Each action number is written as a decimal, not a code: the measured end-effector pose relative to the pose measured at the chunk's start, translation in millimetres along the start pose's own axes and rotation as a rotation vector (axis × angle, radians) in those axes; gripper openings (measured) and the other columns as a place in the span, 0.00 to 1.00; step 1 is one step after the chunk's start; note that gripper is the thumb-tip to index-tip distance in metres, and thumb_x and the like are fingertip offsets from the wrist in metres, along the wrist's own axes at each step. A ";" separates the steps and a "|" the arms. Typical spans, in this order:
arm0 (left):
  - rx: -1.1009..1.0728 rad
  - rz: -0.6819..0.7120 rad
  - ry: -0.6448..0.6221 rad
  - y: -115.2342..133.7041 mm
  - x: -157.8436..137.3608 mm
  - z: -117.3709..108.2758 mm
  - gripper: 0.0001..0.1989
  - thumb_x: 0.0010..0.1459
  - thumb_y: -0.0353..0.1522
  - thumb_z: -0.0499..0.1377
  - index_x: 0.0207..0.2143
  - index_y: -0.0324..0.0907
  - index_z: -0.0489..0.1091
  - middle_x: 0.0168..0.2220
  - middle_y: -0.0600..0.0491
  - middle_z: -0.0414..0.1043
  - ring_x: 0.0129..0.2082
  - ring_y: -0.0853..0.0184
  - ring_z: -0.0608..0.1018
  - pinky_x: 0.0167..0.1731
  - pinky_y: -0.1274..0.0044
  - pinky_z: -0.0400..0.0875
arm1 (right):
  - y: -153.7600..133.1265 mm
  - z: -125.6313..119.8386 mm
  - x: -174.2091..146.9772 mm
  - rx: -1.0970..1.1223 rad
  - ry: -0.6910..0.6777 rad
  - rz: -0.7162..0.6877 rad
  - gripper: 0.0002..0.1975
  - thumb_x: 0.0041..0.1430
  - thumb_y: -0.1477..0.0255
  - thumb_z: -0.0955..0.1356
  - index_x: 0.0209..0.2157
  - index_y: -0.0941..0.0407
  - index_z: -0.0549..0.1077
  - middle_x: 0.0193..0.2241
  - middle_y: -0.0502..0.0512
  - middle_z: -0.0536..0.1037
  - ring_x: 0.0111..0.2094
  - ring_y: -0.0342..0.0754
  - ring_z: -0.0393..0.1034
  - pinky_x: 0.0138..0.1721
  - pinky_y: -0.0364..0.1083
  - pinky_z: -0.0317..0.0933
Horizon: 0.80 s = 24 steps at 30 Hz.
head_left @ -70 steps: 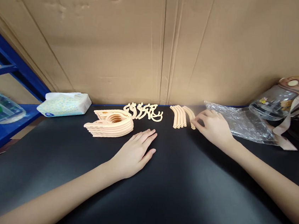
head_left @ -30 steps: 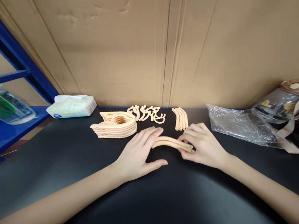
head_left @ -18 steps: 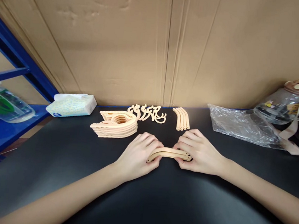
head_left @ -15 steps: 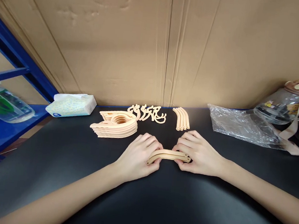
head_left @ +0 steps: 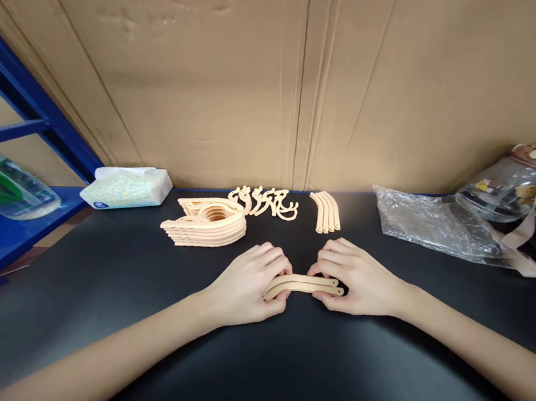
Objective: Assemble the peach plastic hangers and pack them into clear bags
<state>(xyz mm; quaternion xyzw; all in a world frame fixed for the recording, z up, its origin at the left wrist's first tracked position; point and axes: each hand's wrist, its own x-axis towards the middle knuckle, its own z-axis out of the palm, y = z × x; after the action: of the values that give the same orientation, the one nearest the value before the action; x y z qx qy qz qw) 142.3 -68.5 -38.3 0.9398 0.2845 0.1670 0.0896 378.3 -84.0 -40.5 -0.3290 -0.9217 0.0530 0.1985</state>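
Two curved beige plastic strips (head_left: 304, 285), which look like folding hanger arms, lie side by side between my hands, with small holes at their right ends. My left hand (head_left: 255, 283) pinches their left end, thumb in front and fingers behind. At the right end, my right hand (head_left: 356, 279) grips them between thumb and fingers. Beyond my right hand, several similar curved strips (head_left: 326, 213) lie in a row. A stack of beige curved pieces with rounded loops (head_left: 208, 226) sits beyond my left hand, and several small beige hooks (head_left: 265, 202) lie behind it.
The black table (head_left: 307, 370) meets a cardboard wall (head_left: 232, 82) at the back. A tissue pack (head_left: 127, 187) lies at the back left, near a blue shelf frame (head_left: 26, 127) holding a clear bottle (head_left: 8, 189). A clear plastic bag (head_left: 438, 226) and a strapped bottle (head_left: 502, 183) are at right.
The two strips have turned slightly in my hands, their right ends now offset and facing more upward. Both hands have shifted a little toward me.
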 end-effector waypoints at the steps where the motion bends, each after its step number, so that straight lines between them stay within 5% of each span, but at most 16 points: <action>1: -0.014 -0.008 -0.008 0.4 0.1 -0.8 0.06 0.51 0.29 0.56 0.35 0.42 0.65 0.33 0.54 0.68 0.33 0.65 0.67 0.35 0.72 0.64 | 0.2 -0.4 -0.1 0.016 -0.015 0.012 0.07 0.55 0.69 0.68 0.35 0.56 0.73 0.27 0.50 0.71 0.33 0.46 0.60 0.39 0.46 0.55; 10: -0.115 -0.061 -0.059 0.7 0.3 -5.3 0.07 0.53 0.30 0.59 0.37 0.43 0.67 0.34 0.55 0.68 0.35 0.65 0.68 0.37 0.73 0.65 | 2.1 -1.4 -1.1 0.068 -0.066 0.045 0.10 0.56 0.66 0.69 0.38 0.55 0.73 0.27 0.50 0.71 0.33 0.46 0.60 0.37 0.46 0.56; 15: -0.145 -0.039 -0.055 -1.2 -3.0 -9.1 0.15 0.57 0.43 0.60 0.42 0.44 0.67 0.40 0.53 0.67 0.39 0.64 0.69 0.39 0.73 0.67 | 3.9 -2.6 -0.1 0.032 -0.011 0.017 0.17 0.58 0.58 0.67 0.41 0.57 0.73 0.29 0.52 0.72 0.33 0.47 0.62 0.37 0.47 0.58; 19: -0.049 -0.111 0.009 -9.5 -6.7 -7.4 0.11 0.67 0.36 0.47 0.41 0.43 0.66 0.38 0.53 0.68 0.38 0.66 0.71 0.38 0.73 0.68 | 8.5 -7.3 3.6 -0.061 0.101 0.036 0.12 0.64 0.64 0.63 0.40 0.57 0.74 0.32 0.54 0.75 0.36 0.47 0.64 0.41 0.48 0.58; 24: 0.144 -0.157 0.096 -20.7 -8.0 0.9 0.08 0.63 0.33 0.52 0.43 0.42 0.66 0.43 0.49 0.69 0.44 0.60 0.71 0.44 0.68 0.68 | 19.9 -13.8 16.8 -0.219 0.113 0.071 0.10 0.64 0.69 0.63 0.37 0.57 0.75 0.33 0.54 0.75 0.38 0.48 0.66 0.43 0.49 0.56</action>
<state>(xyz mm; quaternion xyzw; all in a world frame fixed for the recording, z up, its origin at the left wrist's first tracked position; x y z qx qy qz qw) 126.0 -56.1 -46.7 0.9094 0.3726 0.1835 0.0211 383.6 -58.4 -26.8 -0.3837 -0.8970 -0.0598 0.2110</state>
